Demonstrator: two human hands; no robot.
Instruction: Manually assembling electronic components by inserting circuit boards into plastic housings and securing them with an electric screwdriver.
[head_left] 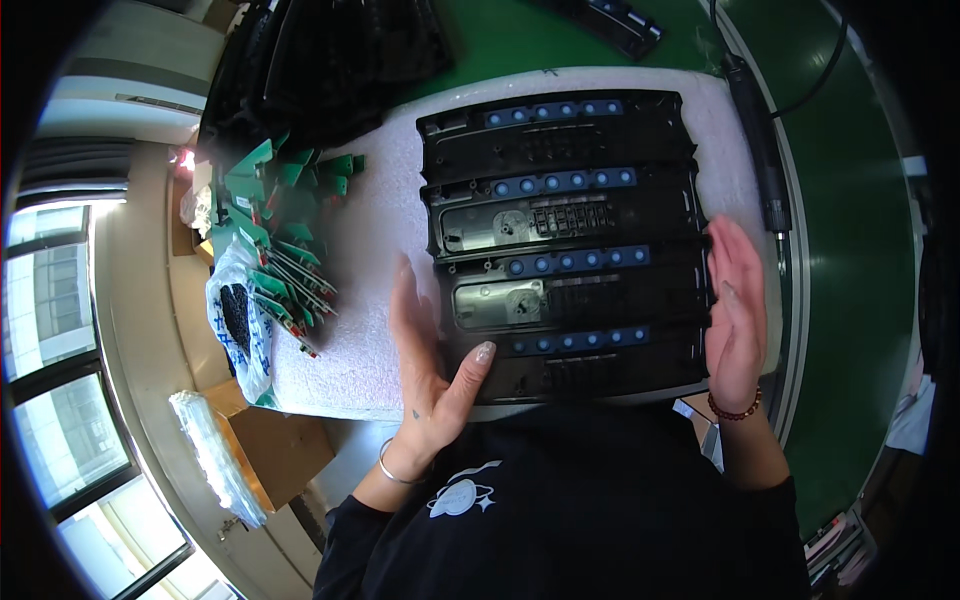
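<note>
Several black plastic housing panels (580, 220) lie side by side on a white foam pad (370, 225), one behind another. Each carries a strip of round blue buttons (578, 260) and has moulded ribs. At their left ends, my left hand (428, 375) has its fingers stretched away from me and its thumb over the nearest panel. My right hand (736, 310) lies along the right ends with its fingers extended. Neither hand is wrapped round a panel; the two flank the row. Parts of the left fingers are blurred.
Green circuit boards (285, 250) are heaped at the pad's left, by a plastic bag of small black parts (238, 320). Dark housings (340, 60) stand at the far left, and another black part (615, 25) lies beyond. An electric screwdriver (762, 150) with a cord is at the right edge.
</note>
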